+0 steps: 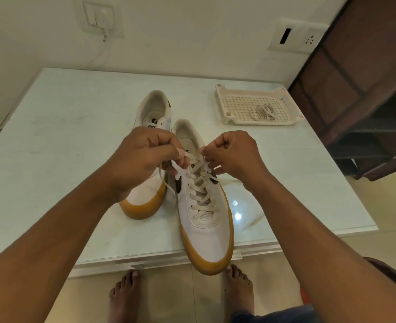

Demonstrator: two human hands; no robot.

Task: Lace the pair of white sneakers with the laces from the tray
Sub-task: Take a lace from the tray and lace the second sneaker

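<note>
Both hands pinch the lace [201,190] at its two ends, fingers curled tight, above the top eyelets of the near shoe [206,231]. The left hand [141,159] holds its end between thumb and forefinger, with a loose tail hanging below. Its knuckles hide the top eyelet on that side, so I cannot tell whether the end is threaded there. Behind that hand sits the far shoe [154,106], which appears unlaced. A wide elbow swing could knock it across the table [64,136].

The near shoe shows crossed rows from toe to tongue, and its toe hangs over the table's front edge. A hard upward tug to even the ends could probably drag or tip it off. Uneven pulling would leave one tail short for tying. The right hand [235,155] pinches its end just beside the tongue, and a slip there would slacken the upper crossings.

Far right, the tray [222,99] holds the spare lace [262,111], bunched and liable to knot when lifted.
</note>
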